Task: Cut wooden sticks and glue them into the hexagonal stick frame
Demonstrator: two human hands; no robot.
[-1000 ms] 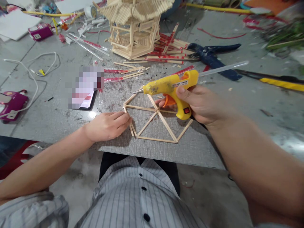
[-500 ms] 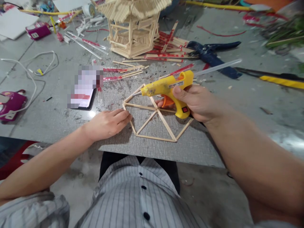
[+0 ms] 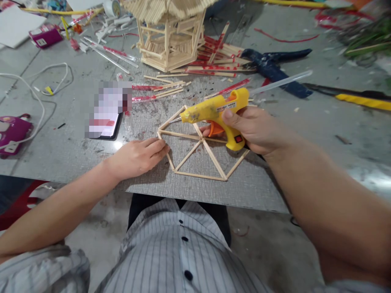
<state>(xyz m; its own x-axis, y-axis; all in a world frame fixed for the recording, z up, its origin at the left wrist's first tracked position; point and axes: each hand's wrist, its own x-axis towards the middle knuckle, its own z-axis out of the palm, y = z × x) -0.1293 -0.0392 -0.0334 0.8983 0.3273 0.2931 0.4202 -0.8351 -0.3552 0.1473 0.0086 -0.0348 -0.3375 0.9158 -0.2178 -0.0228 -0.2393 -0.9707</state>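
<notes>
My right hand is wrapped round a yellow hot glue gun with an orange trigger. A clear glue stick juts from its back end. The metal nozzle points left, over the far left side of a flat wooden stick frame with an outer rim and spokes meeting in the middle. With its fingers closed, my left hand grips the frame's left edge and rests on the table. The glue gun and my right hand hide the frame's far right part.
A small stick-built pavilion stands at the back, beside a pile of red-wrapped sticks. Dark blue cutters lie right of it. A phone and a purple box with a white cable lie at left.
The whole view has shifted very slightly. Both hands, the glue gun and the stick frame hold nearly the same places relative to each other.
</notes>
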